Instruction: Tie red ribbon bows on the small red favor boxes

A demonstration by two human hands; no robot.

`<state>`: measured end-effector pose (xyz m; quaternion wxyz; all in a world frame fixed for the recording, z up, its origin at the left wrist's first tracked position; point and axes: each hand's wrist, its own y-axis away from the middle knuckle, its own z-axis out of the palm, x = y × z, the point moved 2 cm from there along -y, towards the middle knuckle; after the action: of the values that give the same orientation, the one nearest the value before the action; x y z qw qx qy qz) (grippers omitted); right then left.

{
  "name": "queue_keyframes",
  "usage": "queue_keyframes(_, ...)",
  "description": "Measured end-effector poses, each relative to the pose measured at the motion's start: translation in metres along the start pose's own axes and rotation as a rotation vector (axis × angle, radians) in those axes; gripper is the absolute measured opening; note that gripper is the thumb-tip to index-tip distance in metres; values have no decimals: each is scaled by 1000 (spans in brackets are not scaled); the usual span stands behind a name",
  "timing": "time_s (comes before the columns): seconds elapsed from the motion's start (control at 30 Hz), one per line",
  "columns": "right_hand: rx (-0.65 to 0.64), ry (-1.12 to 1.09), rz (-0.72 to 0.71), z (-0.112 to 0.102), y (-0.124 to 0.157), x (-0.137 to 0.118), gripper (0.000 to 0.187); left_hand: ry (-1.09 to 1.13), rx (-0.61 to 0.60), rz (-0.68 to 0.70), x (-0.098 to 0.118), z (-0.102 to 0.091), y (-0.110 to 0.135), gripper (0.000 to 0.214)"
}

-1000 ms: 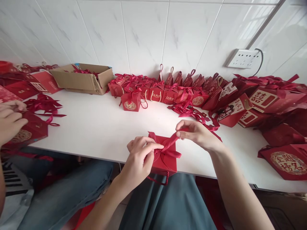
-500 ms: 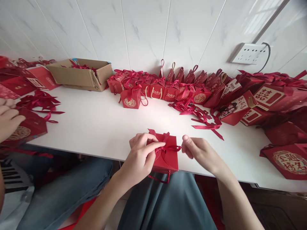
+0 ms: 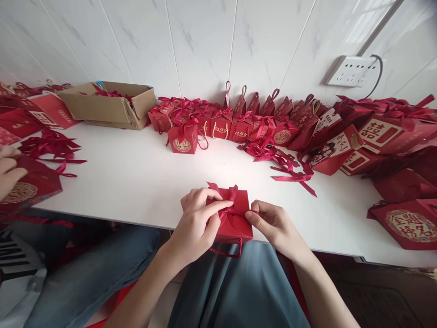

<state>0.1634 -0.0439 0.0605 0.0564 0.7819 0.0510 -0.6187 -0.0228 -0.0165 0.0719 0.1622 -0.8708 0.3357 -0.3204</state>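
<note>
A red gift box [image 3: 239, 228] with a twisted cord handle sits at the table's front edge, just above my lap. Across its lid lies a red satin ribbon [image 3: 233, 193], tied in a bow. My left hand [image 3: 200, 218] reaches over the box's left side, its fingers closed on the middle of the bow. At the right edge of the lid, thumb and forefinger of my right hand [image 3: 273, 225] pinch the ribbon's right-hand loop. Most of that loop is hidden behind the fingertips.
Several finished-looking red boxes [image 3: 221, 125] line the wall. Loose ribbons [image 3: 283, 164] lie before them. A cardboard carton [image 3: 102, 109] stands back left; more boxes [image 3: 409, 223] are stacked at right. Another person's hand [image 3: 8, 171] touches a red box [image 3: 37, 182] at far left.
My right hand has moved left to the lid's edge and now pinches the ribbon loop. My left hand stays on the bow. The view has shifted slightly.
</note>
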Motion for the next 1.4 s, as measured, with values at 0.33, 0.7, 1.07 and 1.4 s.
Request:
queue_keyframes(0.33, 98, 112, 1, 2, 0, -3, 43, 207, 125, -92, -3, -1, 4, 33)
queue_keyframes(0.7, 55, -110, 66, 7, 0, 5, 40, 411, -64, -517, -9, -8, 17, 30)
queue_keyframes(1.07, -36, -449, 23, 6, -7, 23, 36, 766, -270, -583, -26, -4, 15, 36)
queue_keyframes(1.4, -50, -659, 87, 5, -9, 34, 35, 750, -238, -550, -27, 1, 14, 35)
